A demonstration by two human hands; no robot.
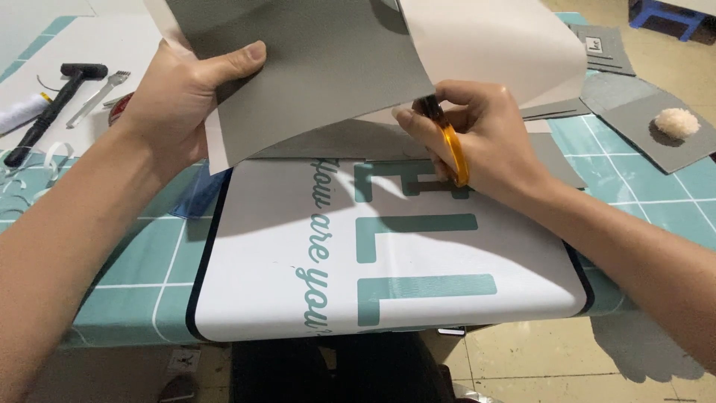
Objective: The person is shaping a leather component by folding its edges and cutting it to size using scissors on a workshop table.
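1. Grey sheet (313,67) – held up off the mat, upper centre of view, curling; pale backing side shows at rt (492,45). Lower edge runs roughly left-right, just above the white board.
2. Left hand (183,101) – pinches sheet's left edge, thumb on top, fingers hidden behind.
3. Right hand (477,138) – closed round orange-handled scissors (451,145); blades hidden under sheet, can't tell if open. Scissors point up-left into sheet's lower edge, so sheet lies above & left of rt grip; rt hand is nearer to that edge.
4. White board w/ teal lettering (462,246) below both hands, on teal grid mat (142,276).
5. Far left: black mallet (52,108). Far rt: grey scraps, white fluffy ball (676,122).
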